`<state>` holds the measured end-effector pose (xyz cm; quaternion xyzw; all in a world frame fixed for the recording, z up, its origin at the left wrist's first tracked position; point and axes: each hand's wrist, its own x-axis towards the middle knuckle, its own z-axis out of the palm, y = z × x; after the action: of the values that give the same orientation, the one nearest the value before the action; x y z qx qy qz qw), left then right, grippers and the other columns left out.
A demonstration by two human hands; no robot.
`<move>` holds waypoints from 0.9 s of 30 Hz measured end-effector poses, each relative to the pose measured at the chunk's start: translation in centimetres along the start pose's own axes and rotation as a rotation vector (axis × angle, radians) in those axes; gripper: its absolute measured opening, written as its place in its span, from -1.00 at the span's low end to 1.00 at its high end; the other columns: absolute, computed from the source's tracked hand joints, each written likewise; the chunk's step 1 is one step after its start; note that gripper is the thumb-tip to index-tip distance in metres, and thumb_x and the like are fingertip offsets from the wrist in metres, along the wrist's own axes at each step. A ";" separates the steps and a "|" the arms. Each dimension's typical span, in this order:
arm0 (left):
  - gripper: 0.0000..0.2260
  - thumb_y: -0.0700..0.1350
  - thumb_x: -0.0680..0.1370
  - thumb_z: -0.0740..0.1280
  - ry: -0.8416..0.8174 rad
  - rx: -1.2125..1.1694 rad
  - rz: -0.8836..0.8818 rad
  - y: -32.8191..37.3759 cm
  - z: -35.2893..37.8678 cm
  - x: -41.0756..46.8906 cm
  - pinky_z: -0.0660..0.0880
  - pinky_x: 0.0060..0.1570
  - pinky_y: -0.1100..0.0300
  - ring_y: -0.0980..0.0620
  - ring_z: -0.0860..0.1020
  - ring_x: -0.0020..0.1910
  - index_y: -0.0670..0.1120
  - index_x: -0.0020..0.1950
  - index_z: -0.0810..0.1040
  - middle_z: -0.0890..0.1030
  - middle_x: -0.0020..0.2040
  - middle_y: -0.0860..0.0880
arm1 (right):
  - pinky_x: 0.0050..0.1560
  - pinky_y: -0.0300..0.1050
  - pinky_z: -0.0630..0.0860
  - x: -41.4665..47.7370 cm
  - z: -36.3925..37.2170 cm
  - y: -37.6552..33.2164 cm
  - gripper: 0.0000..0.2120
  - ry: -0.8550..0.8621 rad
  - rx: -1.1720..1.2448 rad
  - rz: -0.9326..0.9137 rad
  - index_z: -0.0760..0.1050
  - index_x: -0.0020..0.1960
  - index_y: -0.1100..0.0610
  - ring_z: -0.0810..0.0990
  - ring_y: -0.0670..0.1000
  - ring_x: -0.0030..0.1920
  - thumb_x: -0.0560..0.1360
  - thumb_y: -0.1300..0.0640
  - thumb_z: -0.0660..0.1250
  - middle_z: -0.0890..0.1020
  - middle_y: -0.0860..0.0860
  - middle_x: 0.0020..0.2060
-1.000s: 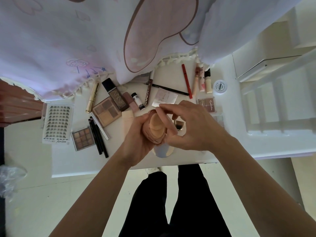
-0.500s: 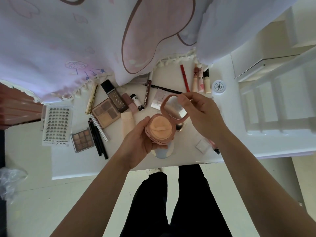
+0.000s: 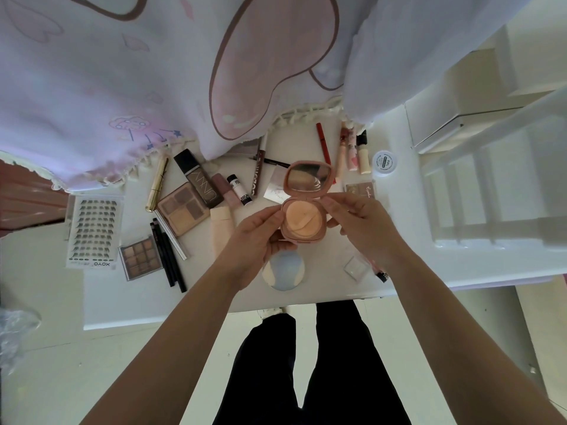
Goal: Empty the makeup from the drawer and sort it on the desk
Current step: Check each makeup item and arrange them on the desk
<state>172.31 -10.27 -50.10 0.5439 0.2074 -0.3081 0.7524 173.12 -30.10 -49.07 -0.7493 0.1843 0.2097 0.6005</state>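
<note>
Open pink compact [image 3: 303, 223] held over the white desk [image 3: 122, 302], head view. Compared with half a second earlier, the lid is no longer half raised under the right fingertips: it now stands fully back from the base, its mirror facing the camera. The right hand [image 3: 363, 233] has left the lid and moved to the base's right edge. A full second earlier both hands covered a nearly closed case.

The left hand [image 3: 257, 240] curls round the base's left side, thumb on the upper rim. The right hand pinches the right edge near the hinge between thumb and fingers. Neither hand has hold of anything else.

The compact is a rounded square in dusty pink. A peach puff with a crossed ribbon fills the base. The case sits above the desk's middle, over a pale round pad [image 3: 283, 274].

To the left lie a four-pan eyeshadow palette [image 3: 181, 210], a nine-pan palette [image 3: 141, 260], a lash card [image 3: 93, 231] and black pencils [image 3: 170, 259]. A white jar [image 3: 385, 161] sits to the upper right. A printed cloth [image 3: 184, 72] hangs over the desk's far edge.
</note>
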 end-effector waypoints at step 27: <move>-0.66 -0.07 0.47 0.32 0.061 1.668 0.582 0.3 -2.1 7.2 0.39 0.31 -0.19 -0.29 0.37 0.40 -0.16 0.21 0.57 0.50 0.30 -0.25 | -0.12 -0.08 0.67 3.9 -4.1 1.7 -0.83 0.146 0.315 0.066 0.67 0.12 0.06 0.57 -0.01 -0.30 0.59 0.04 0.37 0.53 -0.02 -0.40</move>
<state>177.73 -9.92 -55.21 0.9549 -0.2118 -0.1409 0.1532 175.85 -34.55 -51.78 -0.6526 0.2826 0.1427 0.6884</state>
